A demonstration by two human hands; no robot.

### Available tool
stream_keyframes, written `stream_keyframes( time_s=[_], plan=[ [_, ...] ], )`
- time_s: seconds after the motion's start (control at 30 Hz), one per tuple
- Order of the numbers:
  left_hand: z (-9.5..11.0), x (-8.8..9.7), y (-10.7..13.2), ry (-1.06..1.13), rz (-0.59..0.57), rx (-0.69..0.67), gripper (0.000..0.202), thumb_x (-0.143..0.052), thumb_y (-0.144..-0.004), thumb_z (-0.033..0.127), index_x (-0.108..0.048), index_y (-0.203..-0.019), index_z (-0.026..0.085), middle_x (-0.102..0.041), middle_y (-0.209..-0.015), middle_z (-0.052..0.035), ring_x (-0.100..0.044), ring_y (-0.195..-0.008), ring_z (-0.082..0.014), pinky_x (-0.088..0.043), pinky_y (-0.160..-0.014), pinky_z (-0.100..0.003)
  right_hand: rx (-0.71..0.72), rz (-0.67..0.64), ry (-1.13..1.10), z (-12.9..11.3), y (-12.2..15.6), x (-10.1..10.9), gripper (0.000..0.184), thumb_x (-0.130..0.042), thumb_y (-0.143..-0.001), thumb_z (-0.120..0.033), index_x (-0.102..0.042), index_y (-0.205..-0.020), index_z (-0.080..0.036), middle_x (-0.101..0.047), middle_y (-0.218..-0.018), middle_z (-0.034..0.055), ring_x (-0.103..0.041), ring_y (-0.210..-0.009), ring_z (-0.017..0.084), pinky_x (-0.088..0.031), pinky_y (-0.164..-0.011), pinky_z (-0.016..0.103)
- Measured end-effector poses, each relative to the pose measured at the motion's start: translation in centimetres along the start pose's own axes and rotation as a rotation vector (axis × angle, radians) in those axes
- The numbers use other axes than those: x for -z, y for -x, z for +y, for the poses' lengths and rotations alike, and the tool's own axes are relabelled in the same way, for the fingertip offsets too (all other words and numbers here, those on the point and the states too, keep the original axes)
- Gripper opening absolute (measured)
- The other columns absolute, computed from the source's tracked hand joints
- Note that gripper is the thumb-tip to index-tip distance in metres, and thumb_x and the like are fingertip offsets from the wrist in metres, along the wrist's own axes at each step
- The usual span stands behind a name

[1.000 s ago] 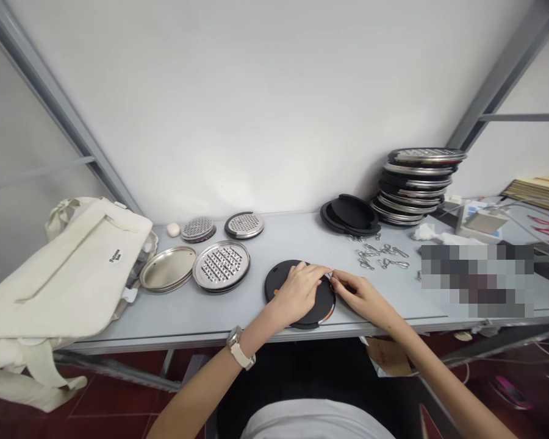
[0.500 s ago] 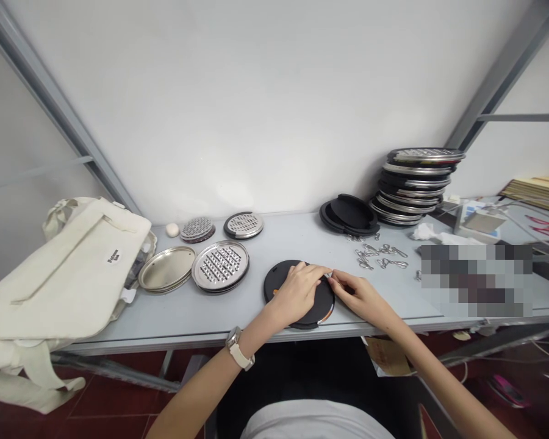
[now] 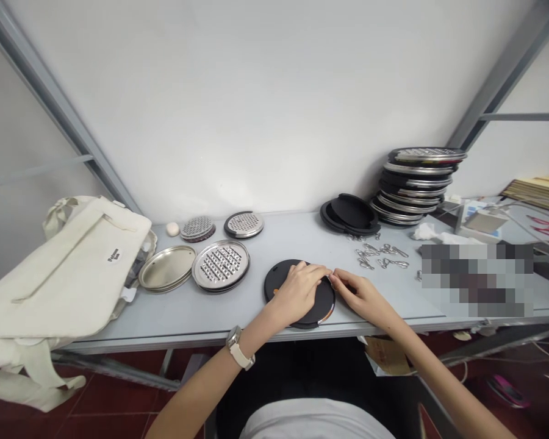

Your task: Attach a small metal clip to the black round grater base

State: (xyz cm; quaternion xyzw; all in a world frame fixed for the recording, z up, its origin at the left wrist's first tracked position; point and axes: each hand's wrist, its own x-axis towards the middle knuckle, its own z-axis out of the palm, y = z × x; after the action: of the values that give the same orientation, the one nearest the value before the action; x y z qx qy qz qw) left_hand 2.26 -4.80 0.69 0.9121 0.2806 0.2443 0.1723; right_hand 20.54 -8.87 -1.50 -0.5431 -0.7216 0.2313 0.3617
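Note:
A black disc with a shiny strip at its lower right rim and an orange mark lies near the table's front edge. My left hand rests over its top, fingers curved and pressed to it, reaching toward the right rim. Touching the left fingertips at that rim, my right hand is closed in a pinch; whatever sits between its fingertips is too small to make out. Several small metal clips lie beyond the right hand. To the left are a coarse grater plate and plain metal discs.
Black round holders sit by the wall beside a tall stack of graters. Two smaller graters, one being a rimmed grater, stand at the back left. A cream bag covers the table's left end. White boxes are at right.
Both hands stay at the disc's right rim, with only a slight shift of the right fingertips. The disc and other things keep their places.

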Motion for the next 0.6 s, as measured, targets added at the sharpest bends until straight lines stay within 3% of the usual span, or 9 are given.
stream_keyframes(
  time_s=[0.6],
  plan=[
    [-0.10,-0.08,0.05,0.003,0.019,-0.020,0.037,-0.036,-0.093,0.005,-0.053,-0.121,0.020,-0.060,-0.122,-0.0009,-0.050,-0.105,-0.0175,-0.039,-0.094,-0.032,-0.001,0.010,0.003,-0.24,-0.02,0.13,0.034,-0.036,-0.097,-0.042,-0.047,-0.073,-0.021,-0.053,-0.064,-0.0013,-0.049,-0.061,0.016,-0.039,-0.059,0.026]
  ],
)
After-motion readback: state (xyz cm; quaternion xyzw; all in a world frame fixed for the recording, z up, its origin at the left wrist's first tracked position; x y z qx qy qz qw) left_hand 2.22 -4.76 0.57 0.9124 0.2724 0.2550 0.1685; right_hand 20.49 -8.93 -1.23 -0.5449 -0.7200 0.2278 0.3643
